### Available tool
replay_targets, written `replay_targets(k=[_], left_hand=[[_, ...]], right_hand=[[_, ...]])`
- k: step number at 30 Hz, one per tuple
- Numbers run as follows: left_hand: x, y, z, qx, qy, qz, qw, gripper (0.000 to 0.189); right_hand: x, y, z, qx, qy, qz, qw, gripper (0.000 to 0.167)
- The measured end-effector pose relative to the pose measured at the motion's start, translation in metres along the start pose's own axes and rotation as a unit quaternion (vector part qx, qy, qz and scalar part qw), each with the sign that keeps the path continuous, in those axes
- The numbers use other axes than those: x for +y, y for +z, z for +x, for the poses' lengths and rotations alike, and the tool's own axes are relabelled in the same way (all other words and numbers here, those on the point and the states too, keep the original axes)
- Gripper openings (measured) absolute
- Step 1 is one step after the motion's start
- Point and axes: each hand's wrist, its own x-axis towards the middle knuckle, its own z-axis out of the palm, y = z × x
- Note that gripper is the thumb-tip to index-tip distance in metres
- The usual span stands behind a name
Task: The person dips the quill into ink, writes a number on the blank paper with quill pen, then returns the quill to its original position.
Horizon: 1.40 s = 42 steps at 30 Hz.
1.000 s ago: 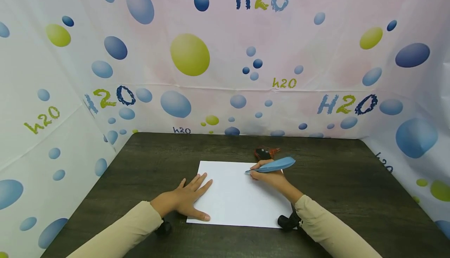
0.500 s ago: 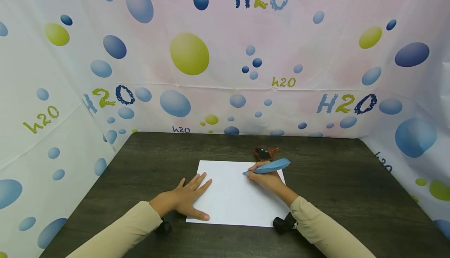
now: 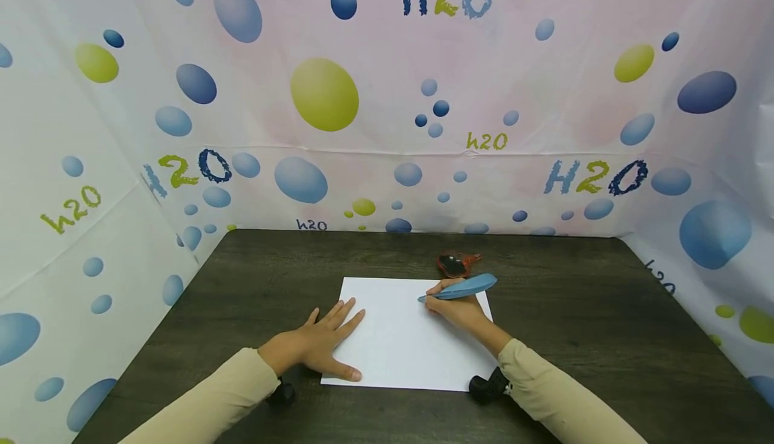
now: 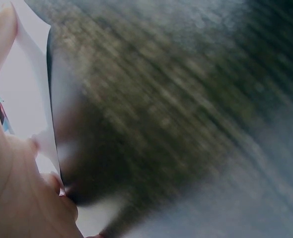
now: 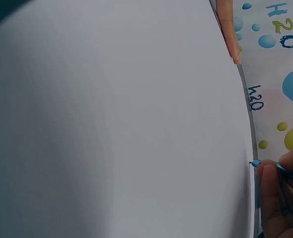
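A white sheet of paper (image 3: 411, 350) lies on the dark wooden table. Spread flat, my left hand (image 3: 317, 346) rests on its left edge, fingers apart. My right hand (image 3: 456, 309) pinches a blue feather-shaped pen (image 3: 474, 286) over the paper's upper right part. In the right wrist view the pen's tip (image 5: 254, 163) is at the sheet, though contact is hard to tell; no marks are visible on the paper. The left wrist view shows part of the left hand (image 4: 12, 188) beside the paper (image 4: 30, 94).
Orange-framed sunglasses (image 3: 455, 264) with dark lenses lie just behind the paper, close to the right hand. The dark table (image 3: 272, 262) reaches back to a white backdrop (image 3: 387, 121) printed with coloured bubbles and H2O lettering. Black wrist cameras (image 3: 486, 387) sit under both forearms.
My right hand has shifted slightly left over the paper with the pen, uncovering more of the sunglasses, then stayed nearly still. The left hand has kept its place.
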Motion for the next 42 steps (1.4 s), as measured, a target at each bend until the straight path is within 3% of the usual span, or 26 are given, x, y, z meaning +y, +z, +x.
replay_targets(k=[19,32,42], left_hand=[[-0.001,0.001,0.002,0.004,0.006,-0.001,1.0,0.106],[-0.001,-0.001,0.002,0.009,0.005,0.002,0.9999,0.107],[-0.001,-0.001,0.001,0.007,0.006,-0.002,1.0,0.106]], right_hand=[[-0.003,0.003,0.003,0.003,-0.012,-0.047,0.9988,0.006],[-0.005,0.012,0.001,-0.027,-0.059,0.001,0.9979,0.011],[-0.005,0.02,-0.001,-0.049,-0.054,0.01,0.9973,0.006]])
